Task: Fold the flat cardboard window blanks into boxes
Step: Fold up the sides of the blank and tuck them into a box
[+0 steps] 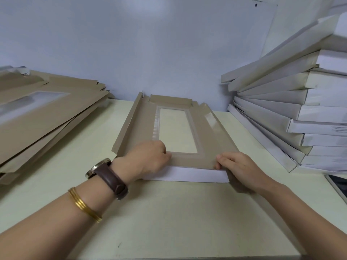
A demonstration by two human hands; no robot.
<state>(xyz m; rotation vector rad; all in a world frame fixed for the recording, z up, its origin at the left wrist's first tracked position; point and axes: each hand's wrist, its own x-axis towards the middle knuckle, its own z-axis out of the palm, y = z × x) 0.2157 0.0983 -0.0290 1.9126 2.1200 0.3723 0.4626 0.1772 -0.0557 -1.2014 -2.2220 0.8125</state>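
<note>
Brown flat cardboard window blank (206, 139) is laid inner face up at the centre of the pale green table (169, 212). Its white near flap (187, 174) is pinched at either end by left hand (148, 158) and right hand (238, 166), fingers curled.

my left hand (148, 158) and right hand (238, 166) both grip the near end of a brown window blank (206, 139) lying on the pale bench (169, 222). its near flap (187, 174) is turned up toward me, white side showing. the left side flap (127, 124) stands raised, and the far flap (170, 100) is bent up too. a pile of flat blanks (47, 113) lies at my left; white folded boxes (291, 109) are stacked at my right. a brown watch (107, 175) and gold bangles (84, 205) sit on my left arm.
</note>
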